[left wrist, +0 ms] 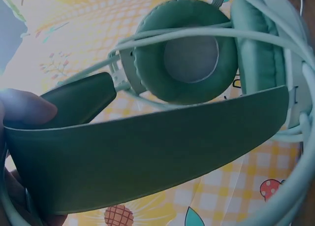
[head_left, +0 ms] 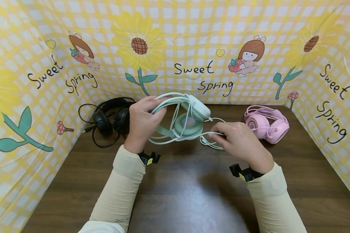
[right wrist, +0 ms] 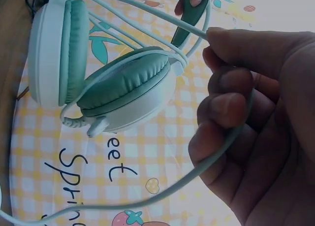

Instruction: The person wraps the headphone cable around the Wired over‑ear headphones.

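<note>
Left hand [head_left: 143,120] gripping mint headphones [head_left: 196,110], partly hiding black headset [head_left: 102,123], right hand [head_left: 241,140] pinching cable [right wrist: 191,177], near pink headset [head_left: 257,126]

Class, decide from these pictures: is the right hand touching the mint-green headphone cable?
Touching. The right wrist view shows it plainly: the right hand pinches the mint-green headphone cable at its thumb tip.
</note>
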